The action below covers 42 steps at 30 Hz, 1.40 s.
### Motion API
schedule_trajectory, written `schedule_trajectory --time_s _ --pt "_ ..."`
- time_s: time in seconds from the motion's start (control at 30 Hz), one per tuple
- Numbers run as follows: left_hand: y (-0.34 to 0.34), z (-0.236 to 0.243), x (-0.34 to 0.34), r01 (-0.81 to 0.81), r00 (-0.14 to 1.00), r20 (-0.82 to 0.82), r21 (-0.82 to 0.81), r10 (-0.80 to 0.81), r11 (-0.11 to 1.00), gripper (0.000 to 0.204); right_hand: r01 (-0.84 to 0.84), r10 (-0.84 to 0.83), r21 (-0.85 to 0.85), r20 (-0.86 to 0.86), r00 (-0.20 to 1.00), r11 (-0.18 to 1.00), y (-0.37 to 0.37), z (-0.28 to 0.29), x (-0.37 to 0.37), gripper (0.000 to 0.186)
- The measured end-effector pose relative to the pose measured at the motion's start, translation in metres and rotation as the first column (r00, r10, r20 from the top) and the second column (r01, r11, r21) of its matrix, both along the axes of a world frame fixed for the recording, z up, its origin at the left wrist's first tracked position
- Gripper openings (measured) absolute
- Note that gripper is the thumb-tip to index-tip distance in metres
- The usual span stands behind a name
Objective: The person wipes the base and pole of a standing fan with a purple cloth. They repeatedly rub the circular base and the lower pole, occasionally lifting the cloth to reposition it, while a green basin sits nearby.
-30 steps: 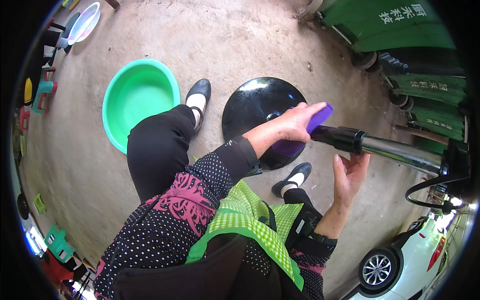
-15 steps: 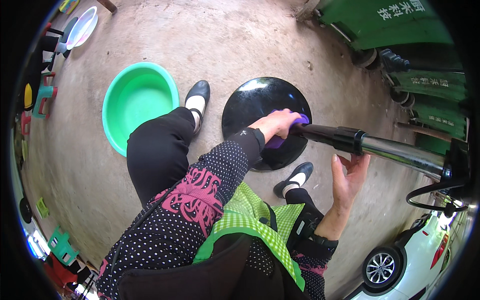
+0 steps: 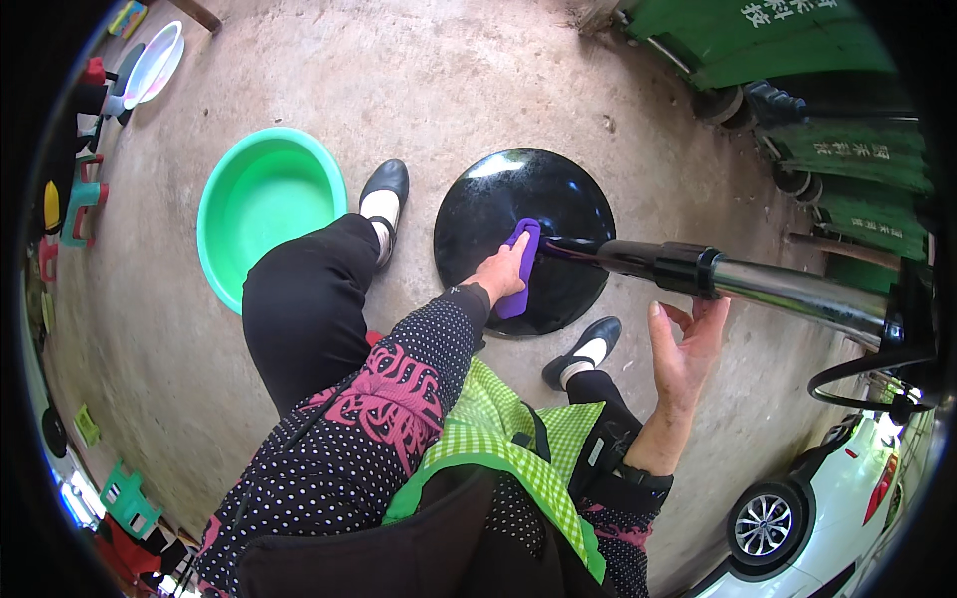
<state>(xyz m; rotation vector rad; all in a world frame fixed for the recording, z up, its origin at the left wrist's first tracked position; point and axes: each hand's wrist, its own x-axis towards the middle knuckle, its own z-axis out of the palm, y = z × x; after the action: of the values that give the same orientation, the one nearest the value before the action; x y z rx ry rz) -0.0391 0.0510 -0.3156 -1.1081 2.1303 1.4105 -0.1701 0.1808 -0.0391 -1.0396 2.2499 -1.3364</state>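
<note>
A black stand with a glossy round base (image 3: 464, 214) is on the floor between my feet. Its pole (image 3: 797, 289), black low down and chrome higher up, reaches toward the right edge. My left hand (image 3: 503, 274) is closed on a purple cloth (image 3: 526, 249) and presses it on the base beside the foot of the pole. At the black collar (image 3: 688, 271), my right hand (image 3: 686, 354) touches the pole's near side with its fingertips; the thumb stands apart from the fingers. Part of those fingers is hidden by the pole.
A green basin (image 3: 224, 194) stands left of my left foot. Small stools (image 3: 130, 498) and a white basin (image 3: 159, 65) line the left side. Green sheeting (image 3: 758, 50) hangs at the far right; a white car (image 3: 827, 528) is parked at the near right.
My left hand and the purple cloth have moved left across the base, from over the pole's foot to beside it. My right hand has stayed at the collar.
</note>
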Motion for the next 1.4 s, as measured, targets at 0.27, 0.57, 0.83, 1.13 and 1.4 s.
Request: schedule_trajectory --time_s 0.27,0.57,0.83,1.13,1.4 --pt "0.006 -0.009 0.002 -0.025 1.000 0.010 -0.019 0.025 1.000 0.109 -0.014 0.014 -0.013 -0.014 1.000 1.000 0.002 -0.003 0.000 0.084" --pt "-0.022 0.011 -0.034 -0.464 0.819 0.036 0.628 0.572 0.625 0.082 -0.010 0.010 0.009 -0.046 0.999 1.000 0.003 -0.005 0.000 0.084" --pt "-0.048 0.116 -0.047 -0.137 0.961 -0.149 0.483 0.235 0.865 0.086 -0.029 0.030 0.017 -0.059 0.998 0.999 0.000 -0.003 -0.001 0.082" --pt "-0.035 0.243 -0.056 0.074 0.753 -0.631 -0.197 -0.185 0.978 0.082 0.010 -0.006 0.026 -0.153 0.988 1.000 -0.002 -0.004 -0.001 0.080" --pt "-0.034 0.166 -0.066 0.159 0.927 -0.303 -0.218 -0.222 0.963 0.064 0.031 -0.026 0.024 -0.199 0.980 0.999 -0.004 -0.007 -0.001 0.079"
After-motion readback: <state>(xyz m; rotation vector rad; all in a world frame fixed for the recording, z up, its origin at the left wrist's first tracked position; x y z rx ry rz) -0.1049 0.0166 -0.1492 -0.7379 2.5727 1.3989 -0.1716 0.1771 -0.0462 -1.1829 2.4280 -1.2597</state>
